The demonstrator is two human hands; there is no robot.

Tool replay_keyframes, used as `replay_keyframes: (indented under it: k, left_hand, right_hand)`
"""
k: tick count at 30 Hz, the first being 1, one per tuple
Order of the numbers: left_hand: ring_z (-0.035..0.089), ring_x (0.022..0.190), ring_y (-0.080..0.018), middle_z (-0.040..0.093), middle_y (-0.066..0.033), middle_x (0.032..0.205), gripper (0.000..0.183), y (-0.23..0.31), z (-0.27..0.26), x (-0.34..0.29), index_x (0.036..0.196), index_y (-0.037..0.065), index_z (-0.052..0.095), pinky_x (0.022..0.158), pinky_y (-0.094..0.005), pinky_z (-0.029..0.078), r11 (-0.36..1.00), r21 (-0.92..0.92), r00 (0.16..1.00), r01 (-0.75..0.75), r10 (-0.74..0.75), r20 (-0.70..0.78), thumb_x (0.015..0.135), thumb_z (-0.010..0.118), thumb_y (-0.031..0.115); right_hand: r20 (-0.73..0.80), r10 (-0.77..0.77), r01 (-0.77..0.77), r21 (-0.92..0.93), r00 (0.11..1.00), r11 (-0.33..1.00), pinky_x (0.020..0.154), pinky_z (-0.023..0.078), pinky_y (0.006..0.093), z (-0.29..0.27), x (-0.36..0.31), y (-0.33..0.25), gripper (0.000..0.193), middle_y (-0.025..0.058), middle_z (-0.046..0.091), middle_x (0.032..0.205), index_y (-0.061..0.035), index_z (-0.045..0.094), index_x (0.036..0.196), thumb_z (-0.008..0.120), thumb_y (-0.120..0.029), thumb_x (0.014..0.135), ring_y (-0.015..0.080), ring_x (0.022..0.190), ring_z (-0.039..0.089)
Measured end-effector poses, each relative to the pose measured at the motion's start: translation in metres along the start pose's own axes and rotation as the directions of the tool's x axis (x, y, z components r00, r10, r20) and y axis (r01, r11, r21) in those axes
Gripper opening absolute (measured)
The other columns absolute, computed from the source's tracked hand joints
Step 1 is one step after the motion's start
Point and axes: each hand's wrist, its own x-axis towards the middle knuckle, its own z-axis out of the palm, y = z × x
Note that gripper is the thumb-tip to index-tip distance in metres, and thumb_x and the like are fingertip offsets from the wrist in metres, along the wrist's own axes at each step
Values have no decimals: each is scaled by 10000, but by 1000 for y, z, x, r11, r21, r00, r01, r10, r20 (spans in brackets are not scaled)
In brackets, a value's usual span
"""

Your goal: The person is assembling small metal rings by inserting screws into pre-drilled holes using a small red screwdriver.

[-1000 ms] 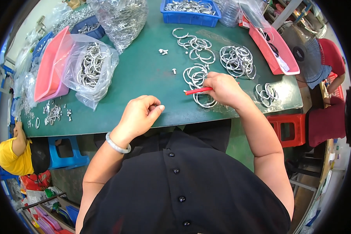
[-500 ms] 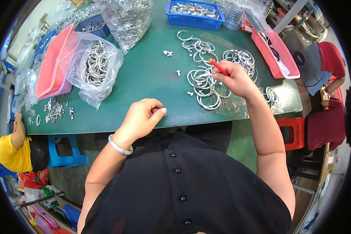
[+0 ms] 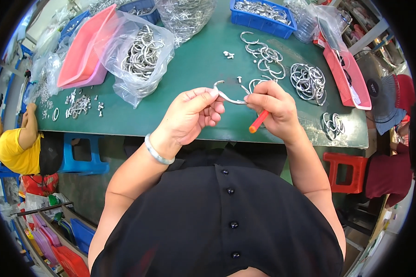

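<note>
A silvery open metal ring [image 3: 231, 99] with a curled end is held between my two hands above the table's near side. My left hand [image 3: 192, 113] pinches it between thumb and fingers near the curled end. The fingers of my right hand [image 3: 277, 108] close on its other end. That same hand also grips a red pen-like stick [image 3: 260, 121], its orange end pointing down toward me. Just beyond my right hand, metal rings [image 3: 256, 83] lie partly hidden by it. A small silvery rivet-like piece [image 3: 239, 79] sits beyond the held ring.
More rings [image 3: 308, 83] are heaped to the right, with a smaller group [image 3: 333, 125] nearer the edge. A blue bin [image 3: 263, 25] of metal parts stands at the back. On the left are a clear bag [image 3: 120, 55] of rings and pink trays [image 3: 81, 60]. People sit at both sides.
My right hand has come back from the ring pile, and the red stick now points toward me. My left hand has risen to meet it. An open ring is now between them.
</note>
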Motion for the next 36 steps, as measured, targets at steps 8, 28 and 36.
replay_keyframes:
  k: [8,28,36]
  left_hand:
    - [531,558,-106,589,-37,685,152,2,-5,-3,858,27,591,523,-215,427,990,127,995,-53,64,-79,865,509,154]
    - [548,570,-103,597,-42,687,134,8,-13,3,843,26,593,530,-209,433,977,190,989,-92,112,-94,858,525,141]
    - [541,632,-69,594,-23,739,139,9,-10,1,890,13,599,581,-200,443,850,463,955,-252,297,-25,855,536,132]
  right_hand:
    - [24,-258,252,-323,966,912,456,423,271,7,5,-5,280,57,542,742,-62,605,871,626,-2,598,193,581,545]
    - [450,663,-673,732,598,109,403,285,159,13,7,-2,167,90,598,754,31,577,897,598,-109,808,24,433,372]
    - [413,657,-644,751,631,147,402,282,157,15,6,0,130,70,593,712,16,588,870,608,-88,794,20,425,368]
